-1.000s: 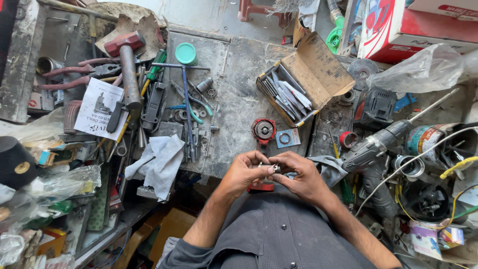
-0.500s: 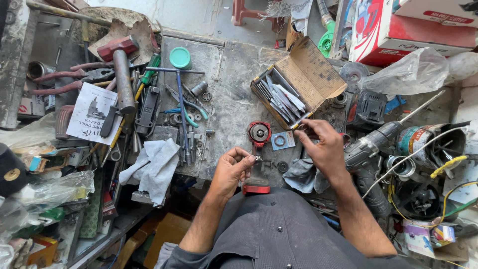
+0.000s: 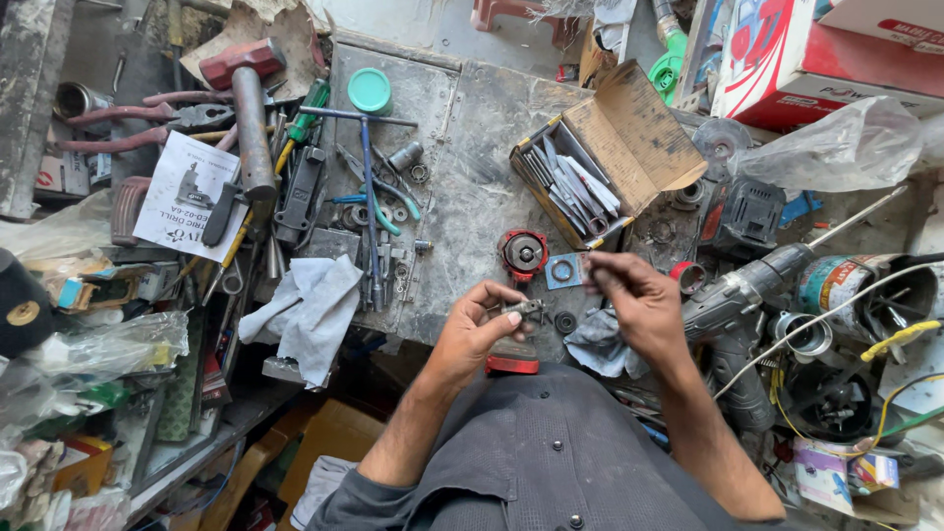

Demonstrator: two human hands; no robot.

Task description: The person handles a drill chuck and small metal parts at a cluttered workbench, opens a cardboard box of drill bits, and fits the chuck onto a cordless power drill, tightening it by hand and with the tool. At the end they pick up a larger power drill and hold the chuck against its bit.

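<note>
My left hand (image 3: 479, 332) pinches a small grey metal part (image 3: 523, 309) just above the near edge of the metal workbench (image 3: 462, 187). My right hand (image 3: 634, 300) is raised a little to the right, its fingertips closed on a tiny piece too small to make out. Between and beyond the hands sit a red round housing (image 3: 523, 252), a small blue square with a ring on it (image 3: 563, 270) and a dark washer (image 3: 564, 322). A red-and-black part (image 3: 512, 358) lies under my left wrist.
An open cardboard box of thin metal blades (image 3: 600, 162) stands behind the hands. A cordless drill (image 3: 747, 295) lies to the right among wires and cans. On the left are a grey rag (image 3: 310, 305), hammer (image 3: 246, 108), T-wrench (image 3: 366, 177), pliers and a green lid (image 3: 370, 90).
The two hands, together over the part a second ago, have separated. My right hand went toward the box and has come partway back; my left hand has stayed near the bench edge.
</note>
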